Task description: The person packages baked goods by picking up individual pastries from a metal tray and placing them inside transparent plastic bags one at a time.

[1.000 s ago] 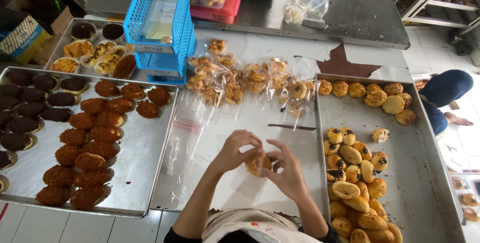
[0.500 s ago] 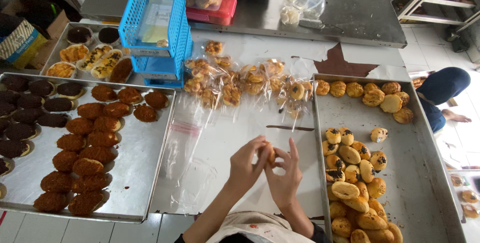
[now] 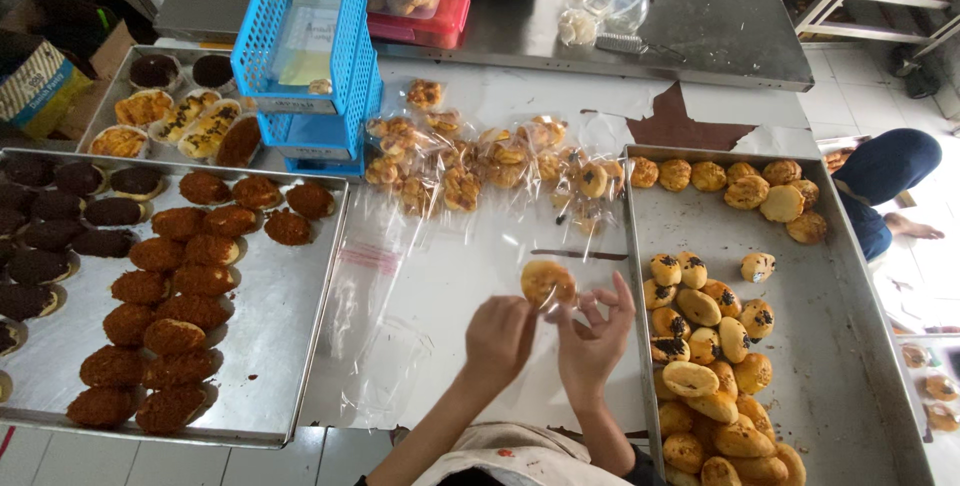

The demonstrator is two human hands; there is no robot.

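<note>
Your left hand [image 3: 497, 338] has lifted the golden bun [image 3: 547, 283] higher than a moment ago, fingers clamped on it in clear wrap above the table [image 3: 470, 256]; your right hand [image 3: 592, 338] now pinches the film, other fingers spread. The tray of buns [image 3: 850, 366] sits just right (loose bags [image 3: 370, 296] lie left).
</note>
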